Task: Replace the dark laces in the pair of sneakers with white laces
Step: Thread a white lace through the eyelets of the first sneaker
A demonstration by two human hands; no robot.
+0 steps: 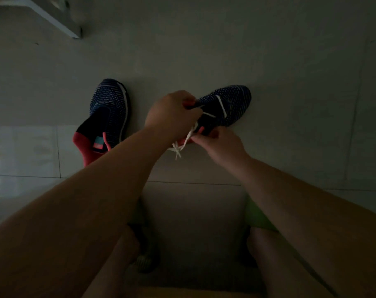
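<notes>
Two dark blue knit sneakers with red heels lie on the pale tiled floor in dim light. The left sneaker (109, 117) lies by itself with no lace visible on it. The right sneaker (227, 106) points up and right, and a white lace (183, 140) runs through its eyelets, with loose ends hanging below its heel. My left hand (172, 112) grips the sneaker's tongue edge from the left. My right hand (217, 145) pinches the white lace at the near side of the shoe. The shoe's opening is hidden by my hands.
A white furniture edge (60, 20) juts in at the top left. My bare knees (275, 254) and green shorts fill the bottom of the view. Floor tiles (290, 61) spread around both shoes.
</notes>
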